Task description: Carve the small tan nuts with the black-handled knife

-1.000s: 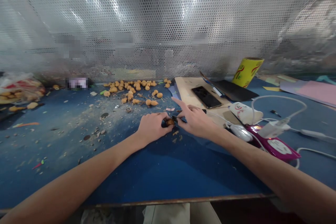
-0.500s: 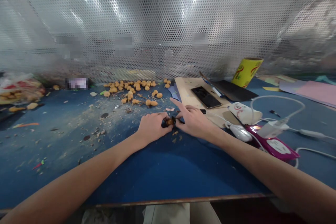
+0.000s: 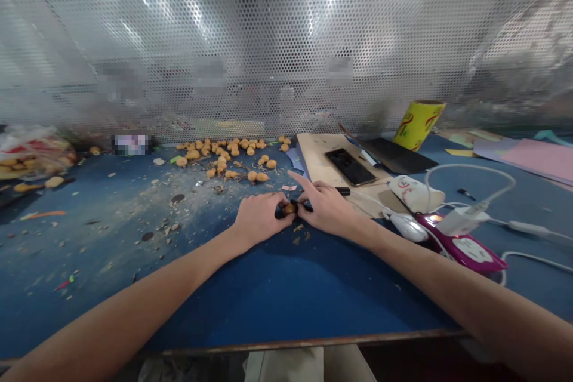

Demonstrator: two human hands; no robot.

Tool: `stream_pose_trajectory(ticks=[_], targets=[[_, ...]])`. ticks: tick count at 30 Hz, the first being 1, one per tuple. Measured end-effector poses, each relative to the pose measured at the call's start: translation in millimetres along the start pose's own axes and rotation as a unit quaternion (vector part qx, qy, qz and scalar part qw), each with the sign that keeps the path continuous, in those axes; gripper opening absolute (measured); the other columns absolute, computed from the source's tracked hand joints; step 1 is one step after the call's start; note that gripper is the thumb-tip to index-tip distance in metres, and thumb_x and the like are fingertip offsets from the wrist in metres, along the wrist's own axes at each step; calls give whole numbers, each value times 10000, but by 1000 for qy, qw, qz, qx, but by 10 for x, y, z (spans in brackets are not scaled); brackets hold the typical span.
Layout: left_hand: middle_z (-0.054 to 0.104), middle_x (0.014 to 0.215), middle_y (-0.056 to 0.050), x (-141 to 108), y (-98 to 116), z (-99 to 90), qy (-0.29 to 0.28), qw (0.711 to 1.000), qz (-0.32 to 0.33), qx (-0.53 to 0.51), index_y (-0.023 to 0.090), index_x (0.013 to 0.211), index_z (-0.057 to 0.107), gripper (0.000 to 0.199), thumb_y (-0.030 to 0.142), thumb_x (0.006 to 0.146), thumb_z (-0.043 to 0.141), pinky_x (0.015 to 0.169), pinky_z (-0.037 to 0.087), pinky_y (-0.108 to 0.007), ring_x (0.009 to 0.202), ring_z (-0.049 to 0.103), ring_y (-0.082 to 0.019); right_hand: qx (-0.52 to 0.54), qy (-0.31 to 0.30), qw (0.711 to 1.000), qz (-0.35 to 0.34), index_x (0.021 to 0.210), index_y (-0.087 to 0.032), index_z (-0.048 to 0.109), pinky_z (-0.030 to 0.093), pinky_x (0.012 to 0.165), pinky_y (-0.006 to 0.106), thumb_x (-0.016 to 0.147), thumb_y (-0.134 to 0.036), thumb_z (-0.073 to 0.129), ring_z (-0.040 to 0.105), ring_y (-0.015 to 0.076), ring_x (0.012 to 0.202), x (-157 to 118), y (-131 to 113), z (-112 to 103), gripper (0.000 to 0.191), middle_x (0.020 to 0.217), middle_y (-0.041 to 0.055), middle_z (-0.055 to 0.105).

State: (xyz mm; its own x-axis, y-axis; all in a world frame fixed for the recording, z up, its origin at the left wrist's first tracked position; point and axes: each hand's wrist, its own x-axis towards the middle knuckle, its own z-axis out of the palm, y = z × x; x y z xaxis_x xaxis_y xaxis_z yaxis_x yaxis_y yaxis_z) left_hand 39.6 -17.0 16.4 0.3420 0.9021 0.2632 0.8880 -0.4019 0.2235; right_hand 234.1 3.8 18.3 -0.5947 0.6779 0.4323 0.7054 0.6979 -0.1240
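A small brownish gourd (image 3: 289, 209) is pinched between the thumb and fingers of my left hand (image 3: 260, 216), low over the blue table. Dark material shows around it, partly hidden by the fingers. My right hand (image 3: 329, 209) is closed on a slim black-handled tool (image 3: 342, 191), whose rear end sticks out behind the hand. The right index finger points away from the grip. The dark tip meets the gourd or lies right beside it; I cannot tell which. Farther back lies a scattered pile of small tan gourds (image 3: 222, 154).
A wooden board (image 3: 313, 152) carries a black phone (image 3: 350, 166). To the right are a paper cup (image 3: 416, 192), a magenta power strip (image 3: 478, 255) with white cables and a yellow roll (image 3: 418, 125). A bag (image 3: 36, 152) sits far left. Debris litters the table (image 3: 268, 304); perforated metal (image 3: 277, 30) stands behind.
Both hands stay in nearly the same place around the gourd, with a slight shift of the fingers. The whole view has moved a little.
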Motion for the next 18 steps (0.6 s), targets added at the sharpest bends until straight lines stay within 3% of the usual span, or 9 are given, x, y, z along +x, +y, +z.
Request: stream_pose_trajectory(ticks=[6,13,18], targets=[[721,881,-26,4,2,-2,-15,1000,-14,7,261,926,673,316,538,816,569,678,469,-314,800,673,-243,6,3,1000,5,1522,-183,158,423,956,447,795,-131,480,661,247,887,0,-12,-62,797,785,-8,737],[716,897,-7,-4,-12,-15,-9,1000,19,-14,263,938,662,285,510,838,559,662,467,-300,794,666,-227,33,-9,999,31,1515,-166,182,457,900,387,796,-140,496,665,228,867,2,27,-2,785,799,-9,732],[721,973,12,-3,-23,-10,-4,1000,25,-16,263,930,644,280,516,832,577,676,461,-293,839,670,-226,47,-30,994,89,1458,-181,311,493,846,378,810,-160,521,661,240,933,-3,133,46,681,980,39,728]])
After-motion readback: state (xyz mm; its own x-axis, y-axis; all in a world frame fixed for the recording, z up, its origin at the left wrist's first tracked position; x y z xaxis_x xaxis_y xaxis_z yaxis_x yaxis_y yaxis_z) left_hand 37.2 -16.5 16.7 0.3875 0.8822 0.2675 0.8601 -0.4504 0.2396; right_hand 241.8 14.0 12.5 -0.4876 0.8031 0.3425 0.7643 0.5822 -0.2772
